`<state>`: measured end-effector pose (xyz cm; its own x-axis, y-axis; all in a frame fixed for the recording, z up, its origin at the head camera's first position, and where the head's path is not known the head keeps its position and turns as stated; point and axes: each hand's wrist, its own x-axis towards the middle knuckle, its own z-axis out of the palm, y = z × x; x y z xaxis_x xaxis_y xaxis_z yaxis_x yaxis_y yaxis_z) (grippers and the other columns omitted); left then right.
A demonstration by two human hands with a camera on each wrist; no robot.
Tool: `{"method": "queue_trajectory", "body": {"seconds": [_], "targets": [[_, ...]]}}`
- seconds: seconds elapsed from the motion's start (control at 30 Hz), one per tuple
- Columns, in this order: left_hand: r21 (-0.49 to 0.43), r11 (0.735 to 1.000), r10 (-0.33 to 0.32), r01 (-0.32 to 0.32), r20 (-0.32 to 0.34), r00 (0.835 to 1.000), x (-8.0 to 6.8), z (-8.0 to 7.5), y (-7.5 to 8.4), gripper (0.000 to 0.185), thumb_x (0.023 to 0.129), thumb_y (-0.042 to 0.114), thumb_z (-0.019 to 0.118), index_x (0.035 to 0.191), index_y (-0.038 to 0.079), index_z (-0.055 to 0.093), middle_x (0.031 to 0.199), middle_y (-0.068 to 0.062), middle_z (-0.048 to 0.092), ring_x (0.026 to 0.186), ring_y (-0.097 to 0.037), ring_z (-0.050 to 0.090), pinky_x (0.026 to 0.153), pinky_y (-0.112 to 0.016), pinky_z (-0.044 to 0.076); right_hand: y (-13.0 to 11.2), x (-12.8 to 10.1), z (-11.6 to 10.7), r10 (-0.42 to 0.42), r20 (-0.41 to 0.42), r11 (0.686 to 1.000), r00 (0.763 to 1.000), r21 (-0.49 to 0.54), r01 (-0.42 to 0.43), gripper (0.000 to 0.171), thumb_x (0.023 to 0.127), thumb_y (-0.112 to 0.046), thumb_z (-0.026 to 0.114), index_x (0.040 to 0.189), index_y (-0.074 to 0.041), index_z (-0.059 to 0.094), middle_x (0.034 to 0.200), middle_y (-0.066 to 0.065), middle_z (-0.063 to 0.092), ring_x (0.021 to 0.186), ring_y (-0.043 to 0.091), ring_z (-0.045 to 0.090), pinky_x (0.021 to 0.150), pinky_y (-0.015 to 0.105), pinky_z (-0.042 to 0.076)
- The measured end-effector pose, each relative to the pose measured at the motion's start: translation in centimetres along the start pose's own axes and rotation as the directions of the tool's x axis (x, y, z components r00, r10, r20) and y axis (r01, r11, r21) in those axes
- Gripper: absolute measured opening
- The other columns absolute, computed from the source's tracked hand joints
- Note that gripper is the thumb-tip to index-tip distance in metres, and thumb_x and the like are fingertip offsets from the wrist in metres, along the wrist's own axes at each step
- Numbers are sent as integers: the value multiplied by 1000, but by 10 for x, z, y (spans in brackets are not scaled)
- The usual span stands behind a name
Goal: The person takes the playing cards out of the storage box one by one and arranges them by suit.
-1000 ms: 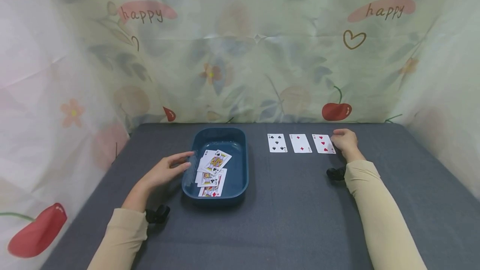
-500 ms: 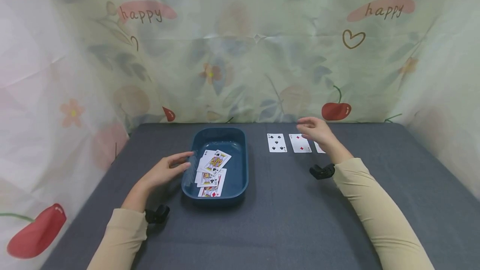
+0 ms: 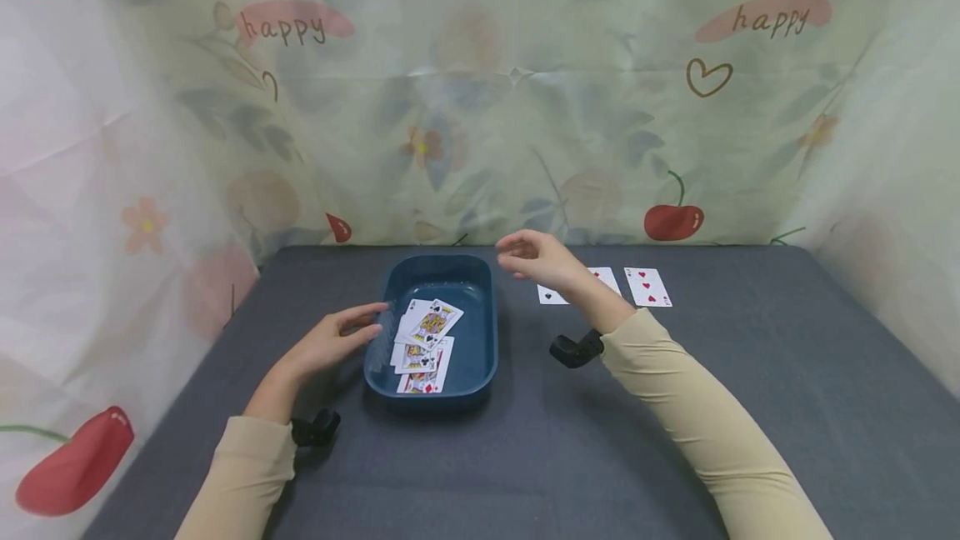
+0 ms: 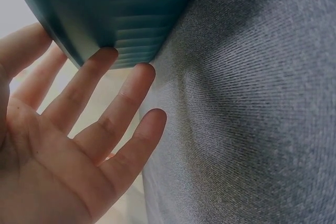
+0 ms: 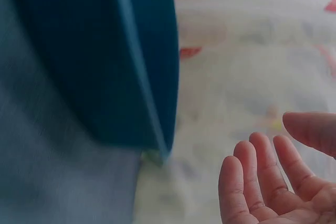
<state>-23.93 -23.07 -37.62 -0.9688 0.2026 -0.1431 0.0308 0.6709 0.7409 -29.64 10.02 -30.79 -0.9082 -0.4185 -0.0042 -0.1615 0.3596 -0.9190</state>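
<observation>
A dark blue tray [image 3: 480,386] stands on the table, with several overlapping playing cards [image 3: 423,348] in it, face cards among them. My left hand [image 3: 330,340] is at the tray's left rim. In the left wrist view its fingers are spread, their tips against or close to the tray's outer wall. My right hand [image 3: 543,258] is raised beside the tray's far right corner, fingers loosely bent, with nothing in it. Behind its wrist lie a spade card [image 3: 552,298] and a diamond card [image 3: 607,277], both partly hidden. A three of hearts [image 3: 648,287] lies fully visible to their right.
Dark grey cloth covers the table [image 3: 600,457]. A patterned curtain [image 3: 480,107] hangs right behind its back edge and along both sides. Black wrist cameras sit on both wrists, the right one [image 3: 576,350] low over the cloth.
My right hand has moved left from beside the heart card, across the row of cards, towards the tray. The heart card is uncovered again. The left hand and tray have stayed put.
</observation>
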Motion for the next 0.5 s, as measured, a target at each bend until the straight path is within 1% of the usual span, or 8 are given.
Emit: {"method": "queue_trajectory", "body": {"seconds": [0.13,0.3,0.43,0.5], "targets": [[9,1000,-7,7,-3,1000,0,0,0,52,94,38,53,141,19,42,147,-18,38,135,-41,35,105,-60,33,-14,8,23,-16,15,1000,1000,11,16,39,92,-14,56,128,0,49,128,21,55,116,34,56,97,42,48],[6,1000,-8,8,-1,1000,0,0,0,52,94,37,53,141,19,42,147,-18,37,135,-41,35,105,-59,33,-23,20,49,-26,19,1000,999,-3,26,36,91,-13,58,125,-1,52,123,21,59,111,31,59,94,41,50],[6,1000,-20,20,5,1000,1,0,1,53,94,39,52,141,19,41,148,-18,37,136,-41,34,105,-60,32,-25,28,68,-8,25,1000,1000,-2,8,36,90,-14,60,124,-2,53,119,20,61,108,29,62,90,37,52],[6,1000,-25,25,9,1000,0,-1,2,53,94,41,51,142,19,41,148,-18,36,136,-41,33,105,-60,32,-25,32,77,9,28,1000,1000,4,-10,37,90,-14,60,124,-2,53,118,19,62,107,29,62,90,37,52]]}}
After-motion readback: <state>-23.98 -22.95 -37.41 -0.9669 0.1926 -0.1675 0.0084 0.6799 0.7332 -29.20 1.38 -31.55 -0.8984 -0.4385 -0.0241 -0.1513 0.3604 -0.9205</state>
